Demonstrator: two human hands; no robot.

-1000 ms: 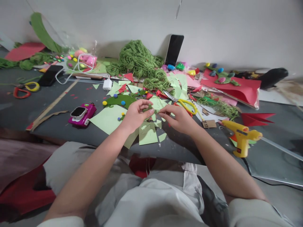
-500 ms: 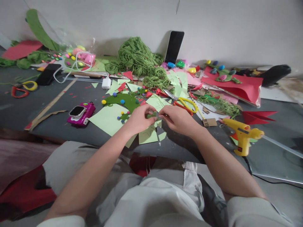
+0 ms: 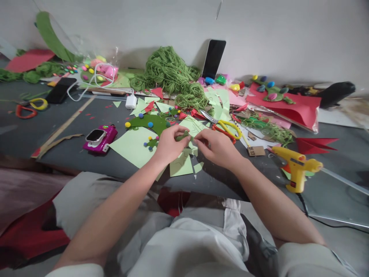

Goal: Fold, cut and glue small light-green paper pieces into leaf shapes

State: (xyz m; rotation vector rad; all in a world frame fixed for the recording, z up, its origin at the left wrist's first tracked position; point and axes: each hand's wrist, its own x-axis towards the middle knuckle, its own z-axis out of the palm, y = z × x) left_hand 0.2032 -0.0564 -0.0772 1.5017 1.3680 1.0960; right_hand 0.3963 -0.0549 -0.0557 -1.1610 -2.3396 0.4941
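Observation:
My left hand [image 3: 168,144] and my right hand [image 3: 216,146] meet over the middle of the dark table [image 3: 43,134]. Both pinch a small dark green piece [image 3: 184,136] held between their fingertips, fingers curled. Under the hands lie light green paper scraps [image 3: 180,164] and a bigger light green sheet [image 3: 131,145]. A dark green felt shape [image 3: 148,122] dotted with coloured pompoms lies just beyond my left hand. Yellow-handled scissors [image 3: 225,127] rest just past my right hand.
A yellow glue gun [image 3: 296,167] stands at the right. A pink gadget [image 3: 100,138] sits left of the papers. Green yarn [image 3: 170,75] is heaped at the back beside a propped phone [image 3: 213,59]. Red paper [image 3: 291,105], another phone [image 3: 61,90] and a white charger [image 3: 131,102] lie around.
Both hands have drawn closer together around the small green piece; the fingers have shifted slightly. The camera view moved a little.

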